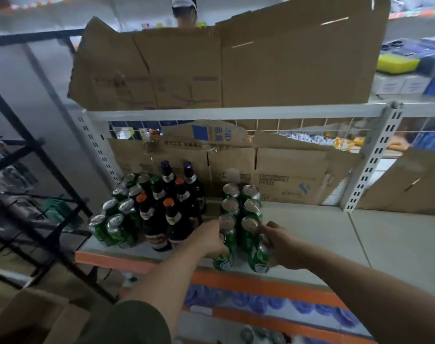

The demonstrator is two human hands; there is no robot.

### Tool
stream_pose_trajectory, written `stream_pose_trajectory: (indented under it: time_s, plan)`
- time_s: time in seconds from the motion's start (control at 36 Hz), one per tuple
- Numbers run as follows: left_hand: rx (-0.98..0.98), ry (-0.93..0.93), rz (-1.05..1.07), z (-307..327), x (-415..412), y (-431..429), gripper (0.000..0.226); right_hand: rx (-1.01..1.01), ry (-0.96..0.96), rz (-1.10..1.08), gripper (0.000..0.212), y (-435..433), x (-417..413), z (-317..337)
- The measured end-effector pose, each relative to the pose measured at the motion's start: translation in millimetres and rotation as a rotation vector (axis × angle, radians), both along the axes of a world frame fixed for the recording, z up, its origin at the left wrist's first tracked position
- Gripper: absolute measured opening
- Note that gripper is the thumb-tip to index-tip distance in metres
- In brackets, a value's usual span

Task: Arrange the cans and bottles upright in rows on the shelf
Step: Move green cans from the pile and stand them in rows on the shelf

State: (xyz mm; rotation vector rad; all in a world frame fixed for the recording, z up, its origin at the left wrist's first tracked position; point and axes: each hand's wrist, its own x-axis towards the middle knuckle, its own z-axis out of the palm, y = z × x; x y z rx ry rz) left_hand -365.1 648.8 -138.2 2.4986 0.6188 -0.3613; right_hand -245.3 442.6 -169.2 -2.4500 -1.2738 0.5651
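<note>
1. Done so far: green cans (117,219) and dark bottles (173,207) stand upright in rows at the left end of the shelf (323,234), with a two-wide can block (241,207) beside them.
2. Left hand (211,240) is wrapped round the front-left can (222,260) and right hand (284,247) round the front-right can (260,260) (both near the shelf edge, slightly tilted).
3. Left to do, I'd guess: seat those two straight in line.

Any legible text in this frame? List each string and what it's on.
"300ml" (upside down, a likely reading): cardboard box behind the cans.
Blue print on torn cardboard: blurred, unreadable.
Labels on bottles: too small to read.
Logos on green cans: blurred.
Marks on upper cardboard: faint, unreadable.
</note>
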Motion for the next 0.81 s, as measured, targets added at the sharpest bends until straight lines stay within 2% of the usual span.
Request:
stream_pose_trajectory:
  time_s: [0.14, 0.19, 0.28, 0.39, 0.5, 0.56, 0.67, 0.81]
  plan:
    - [-0.061, -0.007, -0.008, -9.2, 0.7, 7.2, 0.072, 0.013, -0.06, 0.02, 0.067, 1.7, -7.9, -5.1]
    - [-0.077, -0.027, -0.047, -13.3, 1.4, 11.0, 0.077, -0.041, -0.09, -0.001, 0.073, 0.8, -11.2, -6.2]
    - [-0.112, -0.039, -0.089, -15.8, 1.3, 14.8, 0.097, -0.104, -0.131, -0.042, 0.08, -0.6, -18.9, -5.6]
    - [-0.124, -0.006, -0.105, -21.5, 2.9, 17.7, 0.117, -0.088, -0.04, -0.154, 0.102, 4.8, -32.5, -6.8]
    - [-0.115, 0.013, -0.116, -24.5, 2.1, 21.1, 0.133, 0.009, -0.044, -0.374, 0.085, 17.3, -42.9, -5.3]
    - [-0.147, 0.018, -0.119, -25.3, 1.7, 25.5, 0.138, -0.017, -0.034, -0.47, 0.081, 19.8, -45.1, -2.6]
    - [-0.186, -0.028, -0.133, -23.5, 0.6, 34.1, 0.117, -0.114, -0.018, -0.53, 0.071, 24.2, -47.0, 4.4]
    - [-0.182, -0.036, -0.198, -22.7, -0.1, 40.4, 0.094, -0.117, -0.041, -0.517, 0.061, 27.3, -47.5, 8.3]
